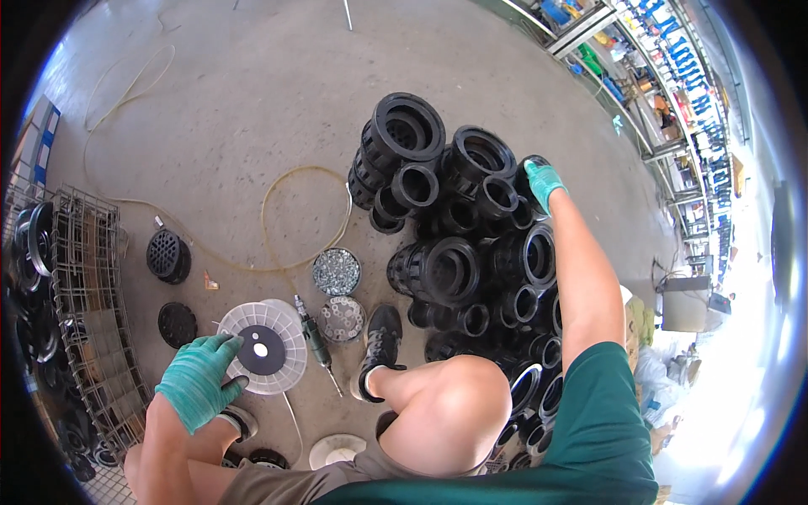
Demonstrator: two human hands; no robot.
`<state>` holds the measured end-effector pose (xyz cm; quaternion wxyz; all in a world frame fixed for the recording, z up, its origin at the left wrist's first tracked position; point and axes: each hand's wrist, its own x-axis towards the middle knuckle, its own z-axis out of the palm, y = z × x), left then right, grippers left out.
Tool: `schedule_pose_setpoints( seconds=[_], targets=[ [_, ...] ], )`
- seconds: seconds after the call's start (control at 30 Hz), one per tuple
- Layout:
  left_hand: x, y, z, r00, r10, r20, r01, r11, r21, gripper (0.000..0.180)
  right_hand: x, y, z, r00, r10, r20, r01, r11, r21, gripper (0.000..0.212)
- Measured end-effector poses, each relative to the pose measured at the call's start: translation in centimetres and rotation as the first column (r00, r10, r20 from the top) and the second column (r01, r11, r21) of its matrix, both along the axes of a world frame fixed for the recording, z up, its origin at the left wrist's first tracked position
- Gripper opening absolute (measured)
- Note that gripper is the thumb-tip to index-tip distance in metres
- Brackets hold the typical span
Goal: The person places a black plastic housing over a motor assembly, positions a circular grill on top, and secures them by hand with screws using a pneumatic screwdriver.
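My left hand (198, 383), in a teal glove with dark fingertips, is at the near left edge of a white ribbed plastic spool (288, 358) with a black disc at its centre. Its thumb and fingers are apart, and nothing shows between them. With my right arm stretched far forward, my gloved right hand (544, 183) closes on a black round plastic fitting (532, 162) at the far right of a large cluster of black fittings (446, 269). The palm side of that hand is hidden. Many fittings have wide round openings facing up.
By my foot lie a green air tool (316, 338), a dish of small metal parts (337, 271) and a dish of pale rings (342, 320). A clear hose (265, 210) loops over the floor. Black grates (168, 257) and a wire cage (88, 278) are left; shelving (648, 109) stands right.
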<state>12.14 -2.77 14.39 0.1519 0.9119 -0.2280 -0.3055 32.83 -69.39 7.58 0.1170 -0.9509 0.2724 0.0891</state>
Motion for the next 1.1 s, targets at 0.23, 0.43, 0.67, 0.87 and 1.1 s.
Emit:
schedule_pose_setpoints(
  seconds=[0.23, 0.43, 0.67, 0.87, 1.1],
  targets=[
    [-1.4, 0.9, 1.7, 0.999, 0.039, 0.02, -0.038, 0.999, -0.005, 0.059, 0.0, 2.2, 0.9, 0.974, 0.219, -0.052, -0.222, 0.972, -0.072, 0.063],
    [-1.3, 0.7, 1.2, 1.0, 0.014, -0.021, -0.014, 1.0, -0.019, 0.058, -2.4, -1.7, 2.8, 0.949, 0.309, -0.06, -0.314, 0.934, -0.17, 0.046],
    [-4.4, 2.9, 1.2, 0.999, 0.002, 0.041, 0.001, 0.998, -0.07, 0.058, -4.7, -2.2, 3.2, 0.963, 0.267, 0.045, -0.241, 0.921, -0.307, 0.037],
    [-7.0, 4.8, 2.2, 0.999, 0.04, 0.022, -0.04, 0.999, 0.006, 0.059, -3.8, 1.3, 3.1, 0.965, 0.253, 0.071, -0.206, 0.895, -0.396, 0.036],
    [-7.1, 2.6, 0.4, 0.994, -0.092, 0.067, 0.096, 0.993, -0.07, 0.054, -10.1, 13.9, 13.6, 0.78, 0.067, 0.622, -0.324, 0.894, 0.31, 0.039]
  ],
)
